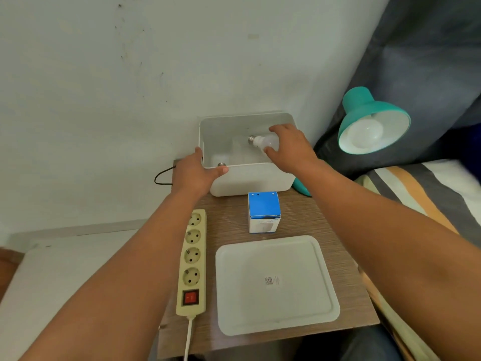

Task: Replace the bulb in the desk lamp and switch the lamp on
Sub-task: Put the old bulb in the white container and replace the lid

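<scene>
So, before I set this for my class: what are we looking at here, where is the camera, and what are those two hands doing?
There is one picture, taken by a camera worn on a person's head, looking down at a small wooden table. No machine is involved, only bare hands. The left hand grips the rim of an open white box. The right hand holds a white bulb inside it. On the table lie the box's lid, a blue bulb carton and a power strip. The teal desk lamp on the right has a bulb fitted.
</scene>
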A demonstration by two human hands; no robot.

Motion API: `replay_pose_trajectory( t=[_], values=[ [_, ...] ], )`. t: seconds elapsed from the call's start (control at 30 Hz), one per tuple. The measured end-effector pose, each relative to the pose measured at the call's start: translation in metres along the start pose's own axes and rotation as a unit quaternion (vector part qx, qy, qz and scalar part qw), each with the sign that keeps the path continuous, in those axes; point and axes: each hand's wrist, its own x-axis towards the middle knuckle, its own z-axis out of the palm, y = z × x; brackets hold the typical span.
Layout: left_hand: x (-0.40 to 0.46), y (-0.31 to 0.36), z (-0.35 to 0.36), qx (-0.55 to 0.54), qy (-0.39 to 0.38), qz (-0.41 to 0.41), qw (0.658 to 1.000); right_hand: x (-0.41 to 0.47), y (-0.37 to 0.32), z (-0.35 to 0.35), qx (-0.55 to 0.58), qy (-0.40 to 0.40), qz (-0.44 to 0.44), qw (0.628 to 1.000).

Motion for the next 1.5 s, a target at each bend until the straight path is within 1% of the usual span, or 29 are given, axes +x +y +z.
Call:
replay_pose_trajectory(
  t=[0.13, 0.23, 0.33, 0.4, 0.43, 0.53, 0.6, 0.7, 0.83, 0.97, 1.1, 1.23, 1.3, 1.4, 1.5],
  values=[
    [-0.012, 0.001, -0.004, -0.019, -0.010, -0.006, 1.000, -0.023, 0.003, -0.010, 0.006, 0.034, -0.016, 0.999],
    [-0.031, 0.001, -0.005, -0.032, 0.013, 0.001, 0.999, -0.041, 0.008, -0.017, 0.023, 0.059, -0.028, 0.998],
    [-0.057, -0.001, -0.002, -0.041, 0.047, 0.037, 0.997, -0.063, 0.015, -0.018, 0.057, 0.080, -0.022, 0.995],
    [-0.077, -0.007, 0.003, -0.043, 0.039, 0.038, 0.998, -0.084, 0.021, -0.014, 0.068, 0.080, -0.010, 0.994],
    [-0.088, -0.009, 0.006, -0.047, 0.023, 0.038, 0.998, -0.095, 0.025, -0.011, 0.069, 0.077, -0.002, 0.995],
    [-0.125, -0.016, 0.021, -0.021, -0.013, 0.042, 0.999, -0.134, 0.041, 0.002, 0.088, 0.054, 0.045, 0.994],
    [-0.153, -0.024, 0.032, -0.001, -0.037, 0.019, 0.999, -0.163, 0.055, 0.012, 0.075, 0.019, 0.071, 0.994],
    [-0.190, -0.046, 0.051, 0.002, -0.074, -0.001, 0.997, -0.206, 0.071, 0.025, 0.045, -0.054, 0.107, 0.992],
    [-0.229, -0.067, 0.070, 0.033, -0.130, -0.031, 0.991, -0.251, 0.091, 0.043, 0.022, -0.114, 0.110, 0.987],
    [-0.252, -0.075, 0.087, 0.087, -0.160, -0.032, 0.983, -0.278, 0.105, 0.050, 0.049, -0.155, 0.143, 0.976],
    [-0.262, -0.075, 0.095, 0.134, -0.160, -0.045, 0.977, -0.292, 0.113, 0.052, 0.014, -0.178, 0.137, 0.974],
    [-0.267, -0.075, 0.097, 0.146, -0.144, -0.054, 0.977, -0.298, 0.119, 0.059, 0.028, -0.180, 0.133, 0.974],
    [-0.269, -0.076, 0.096, 0.148, -0.133, -0.049, 0.979, -0.302, 0.118, 0.063, 0.053, -0.180, 0.139, 0.972],
    [-0.274, -0.078, 0.096, 0.120, -0.122, -0.048, 0.984, -0.309, 0.120, 0.066, 0.096, -0.170, 0.142, 0.970],
    [-0.282, -0.080, 0.094, 0.091, -0.106, -0.043, 0.989, -0.317, 0.124, 0.066, 0.095, -0.154, 0.128, 0.975]
  ],
)
